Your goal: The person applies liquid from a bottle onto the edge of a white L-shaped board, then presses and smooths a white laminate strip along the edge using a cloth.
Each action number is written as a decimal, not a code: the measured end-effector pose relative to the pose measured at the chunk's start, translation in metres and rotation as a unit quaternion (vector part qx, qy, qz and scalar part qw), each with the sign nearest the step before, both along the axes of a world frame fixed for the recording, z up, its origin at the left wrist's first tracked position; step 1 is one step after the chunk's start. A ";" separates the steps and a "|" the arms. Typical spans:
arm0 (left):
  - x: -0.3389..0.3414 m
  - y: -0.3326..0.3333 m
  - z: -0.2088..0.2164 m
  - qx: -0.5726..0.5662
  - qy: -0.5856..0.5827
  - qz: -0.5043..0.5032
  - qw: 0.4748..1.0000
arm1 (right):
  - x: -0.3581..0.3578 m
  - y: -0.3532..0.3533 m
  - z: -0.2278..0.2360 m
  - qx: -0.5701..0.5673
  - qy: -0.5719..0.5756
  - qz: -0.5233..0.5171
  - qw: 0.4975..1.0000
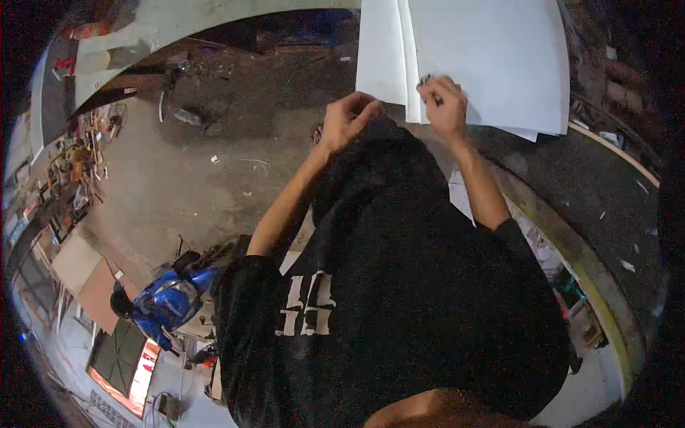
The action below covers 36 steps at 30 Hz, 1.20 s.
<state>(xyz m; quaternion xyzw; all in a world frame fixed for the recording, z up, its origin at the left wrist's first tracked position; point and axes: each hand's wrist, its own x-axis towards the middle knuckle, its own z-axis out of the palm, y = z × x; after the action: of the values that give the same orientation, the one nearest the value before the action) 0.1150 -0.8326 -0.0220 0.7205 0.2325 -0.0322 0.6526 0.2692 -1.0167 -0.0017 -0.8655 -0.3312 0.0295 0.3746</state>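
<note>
At far left, a crowded heap of tools and parts [78,160] lies along the floor [193,189], too many and too blurred to count; above it, one pale curved sheet [135,36] is cut off by the top edge. Lower down are brown boards [89,274], two tones showing, and beside them one blue motorbike [168,303], partly hidden. In the middle, the wearer's dark shirt [428,271], with one pale print, hides much of the view. The left hand [347,118] is just above the dark trousers [378,153], its thumb and forefinger curled toward each other; I cannot tell whether this grip pinches anything. To its right, the right hand [444,107] is in front of the white sheets [492,64], at least two, cut off at the top. Its fingers are curled in, the grip pinching one small dark piece [426,80] at the fingertips, too small to identify; the piece is near the sheets' left part. At lower right, one box [589,324] sits beyond a curved edge [603,310], its contents too blurred to name.
</note>
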 end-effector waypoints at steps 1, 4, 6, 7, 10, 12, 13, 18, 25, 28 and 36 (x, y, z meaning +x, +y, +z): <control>0.001 0.000 0.006 -0.003 0.018 0.014 1.000 | 0.000 -0.003 0.000 0.002 -0.021 0.012 1.000; 0.022 0.006 0.011 0.012 -0.029 0.075 0.997 | 0.026 0.016 0.001 -0.026 -0.071 0.027 0.997; 0.043 0.012 0.008 0.033 -0.034 0.115 0.992 | 0.049 0.023 0.006 -0.034 -0.079 0.062 0.994; 0.051 0.021 0.009 0.042 -0.051 0.132 0.989 | 0.049 0.018 0.004 -0.041 -0.079 0.073 0.993; 0.066 0.058 0.008 0.103 -0.104 0.176 0.973 | 0.015 -0.015 -0.007 -0.033 -0.086 0.091 0.992; 0.077 0.088 0.002 0.185 -0.139 0.187 0.955 | 0.013 -0.016 0.000 -0.054 -0.060 0.079 0.994; 0.088 0.102 0.001 0.212 -0.162 0.182 0.947 | 0.015 -0.011 0.003 -0.062 -0.049 0.072 0.994; 0.142 0.180 -0.024 0.221 -0.209 0.157 0.940 | 0.044 0.031 0.005 -0.065 -0.088 0.020 0.994; 0.206 0.229 -0.023 0.285 -0.076 0.175 0.939 | -0.006 -0.012 -0.001 -0.105 -0.078 -0.004 0.991; 0.208 0.236 -0.035 0.307 -0.063 0.166 0.935 | 0.025 0.024 0.002 -0.112 -0.115 -0.060 0.985; 0.208 0.232 -0.028 0.352 -0.033 0.150 0.923 | -0.054 -0.013 -0.007 -0.105 -0.097 -0.112 0.983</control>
<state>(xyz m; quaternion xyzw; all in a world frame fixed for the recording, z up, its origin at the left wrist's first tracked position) 0.3230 -0.6003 -0.0501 0.8612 0.3127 0.1737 0.3612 0.2152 -1.0297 -0.0091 -0.9305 -0.2618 -0.0617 0.2488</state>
